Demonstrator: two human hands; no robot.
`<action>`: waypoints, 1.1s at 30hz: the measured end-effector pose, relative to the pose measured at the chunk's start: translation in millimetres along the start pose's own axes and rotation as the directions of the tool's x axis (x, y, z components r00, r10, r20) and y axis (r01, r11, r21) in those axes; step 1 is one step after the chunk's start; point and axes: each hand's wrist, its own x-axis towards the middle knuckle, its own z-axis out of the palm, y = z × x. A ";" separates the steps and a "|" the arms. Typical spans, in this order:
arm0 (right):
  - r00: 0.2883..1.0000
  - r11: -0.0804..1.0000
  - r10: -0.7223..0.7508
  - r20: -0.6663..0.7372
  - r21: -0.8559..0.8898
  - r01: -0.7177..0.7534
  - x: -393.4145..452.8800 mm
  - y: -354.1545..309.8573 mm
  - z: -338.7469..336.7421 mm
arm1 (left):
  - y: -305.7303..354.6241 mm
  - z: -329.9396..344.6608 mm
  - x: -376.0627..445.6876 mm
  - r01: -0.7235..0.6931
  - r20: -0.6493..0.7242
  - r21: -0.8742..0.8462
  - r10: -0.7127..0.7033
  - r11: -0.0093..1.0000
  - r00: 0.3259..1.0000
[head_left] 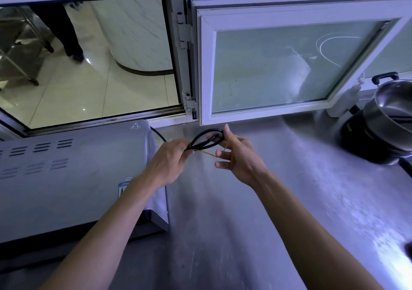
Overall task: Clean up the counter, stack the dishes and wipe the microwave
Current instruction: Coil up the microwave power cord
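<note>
The counter [289, 200] fills the lower right of my frame, bare steel with a dull sheen, so I judge it slick: anything light set down there could slide. At left sits the microwave [66, 178], its vented grey top facing me. I take it for heavy and rigid, a thing to wipe in place and not lift. In the right edge of the frame a steel pot [392, 109] rests on a dark base.

At centre my left hand [169, 162] grips a looped bundle of the black power cord [207, 139], fingers curled round where the loops gather. The cord looks stiff and springy, so I expect it to uncoil if that grip loosens; the gathered neck is the place to hold. My right hand [238, 155] has a thin yellow rubber band [208, 153] stretched between its fingers and the bundle. I think it is hooked over the forefinger, though motion blur leaves me unsure. The band is light and stretchy, and could snap off the fingertips.
</note>
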 end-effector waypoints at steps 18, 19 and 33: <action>0.943 0.831 -0.160 -0.292 -0.555 -0.031 26.7 14.6 2.4 | 12.4 24.1 22.4 -0.054 0.152 0.607 -0.049 0.793 0.987; 0.928 0.829 -0.194 -0.317 -0.559 -0.017 29.3 16.2 3.9 | 13.4 26.0 23.9 -0.033 0.142 0.612 -0.069 0.790 0.987; 0.934 0.845 -0.158 -0.319 -0.533 -0.039 37.1 38.5 -9.7 | 2.0 41.0 24.7 -0.003 0.148 0.578 -0.101 0.816 0.984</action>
